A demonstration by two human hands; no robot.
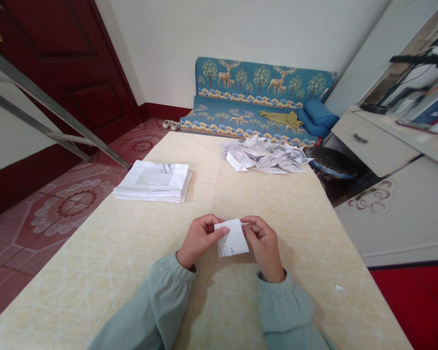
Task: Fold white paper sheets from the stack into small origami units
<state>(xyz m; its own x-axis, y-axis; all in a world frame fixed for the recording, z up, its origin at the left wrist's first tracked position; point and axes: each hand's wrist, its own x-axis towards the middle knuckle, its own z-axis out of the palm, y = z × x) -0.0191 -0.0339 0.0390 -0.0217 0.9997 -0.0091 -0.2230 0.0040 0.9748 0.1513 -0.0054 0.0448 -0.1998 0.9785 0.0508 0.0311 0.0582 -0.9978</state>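
Observation:
Between my hands, just over the near half of the table, is a small folded sheet of white paper [234, 239] with some print along its lower left. My left hand [203, 238] pinches its upper left side, the thumb lying on top of it. My right hand [263, 243] has thumb and forefinger closed at the paper's upper right edge. The fingers beneath the paper are hidden.
A stack of white sheets [153, 181] lies at the table's left. A heap of folded papers [264, 154] covers the far right. A tiny white scrap [339, 288] lies near the right edge of the patterned tablecloth [105, 272]. Beyond stands a blue sofa [237, 104].

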